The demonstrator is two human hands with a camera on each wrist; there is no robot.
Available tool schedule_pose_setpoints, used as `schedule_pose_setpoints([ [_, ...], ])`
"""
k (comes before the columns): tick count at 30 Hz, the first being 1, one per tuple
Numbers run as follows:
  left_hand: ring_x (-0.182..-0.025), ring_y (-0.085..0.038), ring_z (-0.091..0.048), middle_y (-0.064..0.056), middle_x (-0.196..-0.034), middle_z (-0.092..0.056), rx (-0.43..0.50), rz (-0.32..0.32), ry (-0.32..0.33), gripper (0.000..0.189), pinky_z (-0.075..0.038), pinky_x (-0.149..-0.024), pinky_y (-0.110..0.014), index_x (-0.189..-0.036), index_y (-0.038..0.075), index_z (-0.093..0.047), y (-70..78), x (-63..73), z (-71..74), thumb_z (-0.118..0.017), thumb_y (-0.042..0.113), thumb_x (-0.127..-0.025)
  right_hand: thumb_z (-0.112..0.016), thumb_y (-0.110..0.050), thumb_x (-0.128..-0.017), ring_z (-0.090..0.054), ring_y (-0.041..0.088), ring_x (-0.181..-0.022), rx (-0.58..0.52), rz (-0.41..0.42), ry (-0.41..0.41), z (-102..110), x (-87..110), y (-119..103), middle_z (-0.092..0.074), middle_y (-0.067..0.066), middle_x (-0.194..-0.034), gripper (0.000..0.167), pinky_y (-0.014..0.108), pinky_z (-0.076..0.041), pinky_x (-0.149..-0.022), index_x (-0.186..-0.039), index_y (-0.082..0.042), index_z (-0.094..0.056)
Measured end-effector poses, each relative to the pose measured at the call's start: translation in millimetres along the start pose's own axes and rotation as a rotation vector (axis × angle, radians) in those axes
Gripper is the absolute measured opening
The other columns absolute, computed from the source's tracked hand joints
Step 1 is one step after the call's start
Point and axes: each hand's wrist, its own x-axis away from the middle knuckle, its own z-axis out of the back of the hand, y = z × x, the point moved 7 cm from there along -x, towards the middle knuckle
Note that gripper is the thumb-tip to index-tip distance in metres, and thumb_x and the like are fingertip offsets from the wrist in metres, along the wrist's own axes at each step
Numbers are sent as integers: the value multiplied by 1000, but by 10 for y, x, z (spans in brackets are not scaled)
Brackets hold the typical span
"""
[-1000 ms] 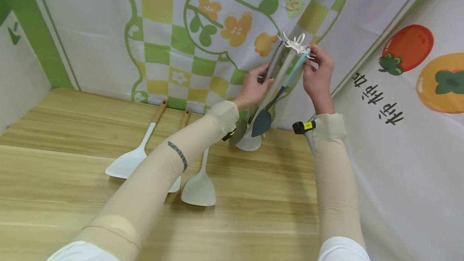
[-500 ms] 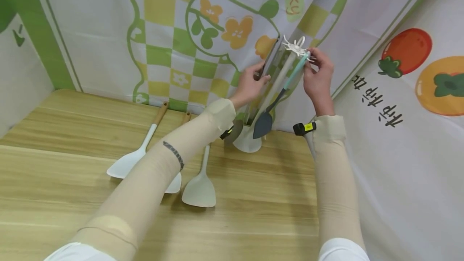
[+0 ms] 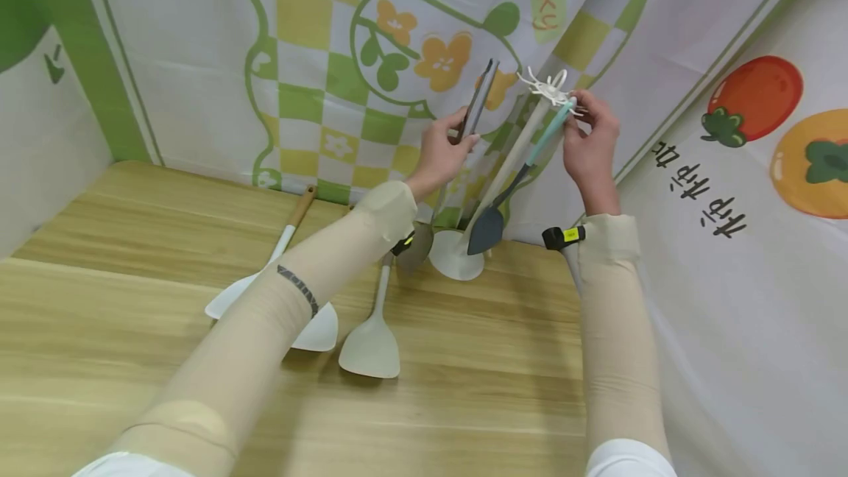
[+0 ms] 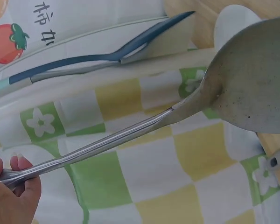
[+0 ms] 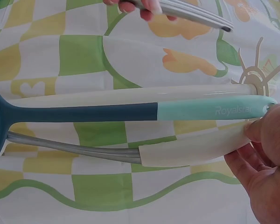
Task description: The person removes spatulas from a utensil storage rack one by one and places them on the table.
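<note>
My left hand [image 3: 442, 152] grips the ribbed handle of a metal wok spatula [image 4: 252, 79], whose broad grey head hangs low beside the white utensil stand [image 3: 506, 160]. At the top of the stand, my right hand [image 3: 594, 149] is by the hooks [image 3: 551, 88]. In the right wrist view, its thumb and fingers pinch the end of a white-handled utensil [image 5: 196, 144] with a metal shaft; the head of this utensil is out of that view. A spatula with a mint handle and dark blue head [image 5: 214, 109] hangs against the stand, close to these fingers.
On the wooden tabletop [image 3: 477, 381] lie a beige turner [image 3: 372, 348] and two white turners, partly covered by the left forearm; one white turner [image 3: 318, 330] shows its blade. A printed cloth [image 3: 305, 87] hangs close behind, and another [image 3: 729, 300] on the right.
My left hand has drawn the metal wok spatula leftward, away from the stand, opening a gap between them. The right hand stays at the hooks. The whole view has shifted slightly.
</note>
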Motion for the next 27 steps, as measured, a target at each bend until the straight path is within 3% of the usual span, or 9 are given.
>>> schedule_pose_setpoints([
  [8,-76,-27,-72,-18,-107,-65,-36,-6,28,52,-59,-65,-25,-147,7,-53,-108,112,254,-67,4,-97,-53,3,-100,-62,16,-109,3,-10,-3,8,-15,-1,-58,-4,-112,26,25,-57,-94,-122,-1,-68],
  [14,-84,-39,-72,-20,-110,-64,-19,7,50,55,-61,-67,-28,-149,5,-50,-145,156,423,-68,5,-97,-54,3,-100,-62,13,-106,18,-6,3,2,3,-1,-59,-5,-110,25,23,-58,-90,-119,-2,-69],
  [21,-72,-19,-69,-20,-109,-65,-1,27,79,57,-61,-66,-27,-148,4,-50,-118,159,566,-70,3,-95,-55,2,-100,-61,12,-105,24,9,-2,-8,14,-9,-57,-6,-109,23,22,-58,-88,-118,-1,-69],
  [27,-74,-25,-72,-21,-107,-67,4,7,95,56,-60,-62,-24,-145,4,-53,-71,153,686,-72,1,-92,-55,0,-101,-61,14,-107,40,8,-4,-10,26,-35,-56,-8,-109,21,23,-58,-90,-116,-2,-69],
])
